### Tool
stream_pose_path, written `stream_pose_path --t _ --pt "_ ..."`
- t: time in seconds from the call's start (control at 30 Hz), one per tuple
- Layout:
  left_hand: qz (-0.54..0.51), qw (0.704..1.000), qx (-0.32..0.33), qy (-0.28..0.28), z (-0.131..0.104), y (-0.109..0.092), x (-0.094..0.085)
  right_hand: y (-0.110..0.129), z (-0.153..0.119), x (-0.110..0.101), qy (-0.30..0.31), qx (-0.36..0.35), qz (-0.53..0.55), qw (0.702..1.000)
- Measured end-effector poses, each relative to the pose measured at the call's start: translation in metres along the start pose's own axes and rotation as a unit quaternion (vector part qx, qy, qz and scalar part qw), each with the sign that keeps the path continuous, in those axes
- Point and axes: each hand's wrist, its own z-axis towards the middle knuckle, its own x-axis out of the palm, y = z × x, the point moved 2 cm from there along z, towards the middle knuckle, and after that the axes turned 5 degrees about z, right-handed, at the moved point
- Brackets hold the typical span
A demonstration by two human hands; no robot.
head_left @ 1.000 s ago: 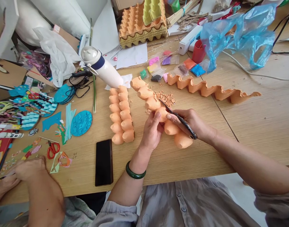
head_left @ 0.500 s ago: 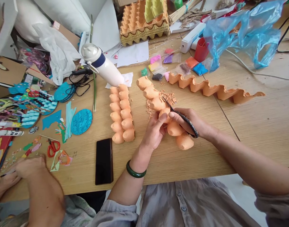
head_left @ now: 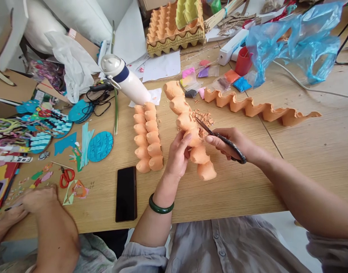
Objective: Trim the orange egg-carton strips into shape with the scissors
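My left hand (head_left: 178,154) grips an orange egg-carton strip (head_left: 186,122) with several rounded cups, holding it above the table. Black-handled scissors (head_left: 229,144) are in my right hand (head_left: 233,143), their blades against the strip's right edge near its middle cups. Orange trimmings (head_left: 205,118) lie in a heap behind the strip, partly hidden by it. Left of my left hand, two trimmed egg-carton strips (head_left: 148,138) rest side by side, cups upward. A longer strip with a zigzag edge (head_left: 256,107) lies on the right.
A phone (head_left: 126,194) lies near the table's front edge, with a white bottle (head_left: 128,81) farther back. Egg trays (head_left: 174,34) are stacked at the back; a blue plastic bag (head_left: 296,45) sits back right. At left, a co-worker's hands (head_left: 38,199) are near red scissors (head_left: 66,177).
The strip in my left hand has swung, its near end moving left and its cups lining up more upright in view. The scissors have shifted slightly right, away from my left hand.
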Motion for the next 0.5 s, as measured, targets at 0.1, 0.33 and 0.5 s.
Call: stream_pose_path --t 0.1,0.33,0.5 --pt "0.031 0.999 0.029 -0.026 0.002 -0.006 -0.007 0.001 0.001 -0.010 0.020 -0.006 -0.010 1.000" --pt "0.089 0.991 0.077 -0.056 0.002 -0.011 -0.013 0.015 -0.006 -0.011 0.040 -0.047 -0.069 0.996" --pt "0.076 0.994 0.062 -0.055 0.003 -0.010 -0.012 0.016 -0.005 -0.006 0.057 -0.059 -0.094 0.992"
